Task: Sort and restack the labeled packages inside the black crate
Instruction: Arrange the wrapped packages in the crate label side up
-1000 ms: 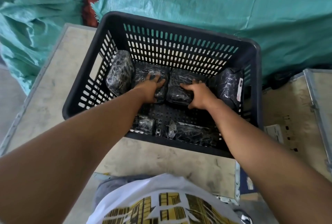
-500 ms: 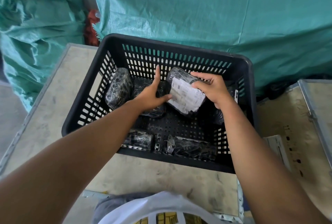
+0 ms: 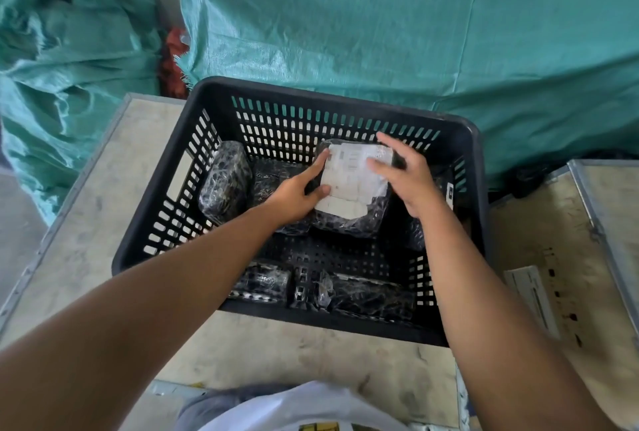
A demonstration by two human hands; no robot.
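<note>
- Inside the black crate point(image 3: 463, 140), toward 12 o'clock of its floor: labeled package point(image 3: 349, 188) lying label-up, white label facing the camera.
- Left hand point(image 3: 297, 193): thumb and forefinger pinching the package's 9 o'clock edge; a light grasp, not clenched.
- Right hand point(image 3: 408, 178): fingers spread and loosened over the label's 3 o'clock side; fingertip contact likely, full grip not evident.
- Step in hand, as judged: seating a turned-over package into the back row, label uppermost.
- Neighbours: upright wrapped package point(image 3: 224, 185) at 9 o'clock against the side wall; another dark package point(image 3: 273, 178) just beside it, under the left hand; one more at 3 o'clock, mostly hidden by the right forearm; two flat packages point(image 3: 373, 295) at 6 o'clock along the near wall.
- Next move calls for: pressing the package level, releasing, then reaching to a 6 o'clock package and checking its label side.
- Crate resting on the counter point(image 3: 103, 188).
</note>
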